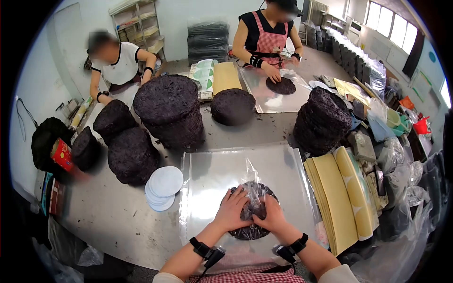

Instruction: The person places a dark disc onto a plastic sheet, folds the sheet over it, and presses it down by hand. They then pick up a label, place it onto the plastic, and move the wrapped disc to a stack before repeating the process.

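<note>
The left hand (231,210) and the right hand (271,214) are both pinching the bunched clear film (255,186) in a closed grip. The dark round cake (247,231) is lying directly under the grip, on the worktop (118,217). If they are pulling too hard, the thin film is probably going to tear.

Centre front: left hand (231,211) and right hand (272,215) both clasp the wrapped disc (250,231), taking up the middle of the clear film sheets (212,170).

Left of sheets: white paper rounds (164,186) lie just beside the edge. Behind them a low dark stack (132,155) and the tall stack (172,111) block the far-left reach.

Right: yellow paper pile (339,198) lies against the sheets' edge, with a dark stack (323,120) behind it.

Open: bare worktop (108,217) at front left, and a narrow strip behind the sheets.
</note>
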`<control>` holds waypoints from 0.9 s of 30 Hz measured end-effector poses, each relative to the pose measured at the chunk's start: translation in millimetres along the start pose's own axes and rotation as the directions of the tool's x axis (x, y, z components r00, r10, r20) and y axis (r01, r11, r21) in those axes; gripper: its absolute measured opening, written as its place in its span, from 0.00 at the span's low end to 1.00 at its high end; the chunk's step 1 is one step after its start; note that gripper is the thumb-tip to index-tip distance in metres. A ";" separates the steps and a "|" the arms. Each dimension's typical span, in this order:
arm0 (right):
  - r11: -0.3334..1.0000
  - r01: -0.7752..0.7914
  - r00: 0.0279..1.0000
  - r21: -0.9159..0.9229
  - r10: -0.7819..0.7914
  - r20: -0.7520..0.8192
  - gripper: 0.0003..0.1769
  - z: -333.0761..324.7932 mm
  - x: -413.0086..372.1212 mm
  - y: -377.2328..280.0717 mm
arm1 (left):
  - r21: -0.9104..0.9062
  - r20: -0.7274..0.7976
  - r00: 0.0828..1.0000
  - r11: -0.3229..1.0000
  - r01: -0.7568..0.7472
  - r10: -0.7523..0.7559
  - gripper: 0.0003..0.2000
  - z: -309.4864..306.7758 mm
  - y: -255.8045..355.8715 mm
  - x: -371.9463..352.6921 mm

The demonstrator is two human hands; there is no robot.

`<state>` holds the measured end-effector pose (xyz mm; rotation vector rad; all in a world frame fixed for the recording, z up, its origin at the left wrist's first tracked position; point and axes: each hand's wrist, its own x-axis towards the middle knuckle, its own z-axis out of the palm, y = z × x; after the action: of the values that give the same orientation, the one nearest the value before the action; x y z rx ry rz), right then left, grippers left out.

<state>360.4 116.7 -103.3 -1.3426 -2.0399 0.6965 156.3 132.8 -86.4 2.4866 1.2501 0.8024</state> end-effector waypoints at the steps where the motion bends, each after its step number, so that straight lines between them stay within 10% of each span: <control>1: 0.996 0.049 0.993 -0.068 -0.056 -0.105 0.31 -5.5 5.8 -19.0 | -0.109 0.105 0.994 0.994 0.033 -0.022 0.34 16.1 -14.1 -7.2; 3: 0.940 0.196 0.969 -0.279 -0.230 -0.095 0.35 -12.4 14.1 -27.8 | -0.200 0.357 0.922 0.952 0.231 -0.149 0.36 14.2 -11.6 -6.5; 6: 0.973 0.122 0.993 -0.197 -0.118 0.031 0.40 -3.2 5.6 -3.6 | -0.246 -0.159 0.932 0.927 0.283 -0.326 0.28 7.4 10.5 -0.6; 11: 0.990 0.041 0.991 -0.137 -0.058 -0.119 0.39 -8.3 10.4 -23.8 | -0.083 0.149 0.988 0.996 -0.020 0.032 0.34 14.4 -15.9 -6.1; 15: 0.971 0.034 0.999 -0.236 -0.023 0.049 0.46 -5.7 6.9 -14.0 | -0.318 0.061 0.929 0.875 0.365 -0.366 0.29 9.9 3.0 -6.0; 19: 0.999 0.025 0.995 -0.028 -0.028 -0.099 0.50 -3.3 8.0 -17.7 | -0.062 0.061 0.998 0.998 0.014 -0.010 0.38 4.2 -4.5 -0.6; 27: 0.947 -0.014 1.000 -0.320 0.019 0.014 0.51 9.8 11.1 -18.0 | -0.053 0.266 0.963 0.997 0.050 -0.035 0.41 -13.9 10.4 -4.7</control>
<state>338.7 119.6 -95.2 -1.5372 -2.2270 0.3936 153.0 122.4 -72.1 2.4137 1.1625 0.4681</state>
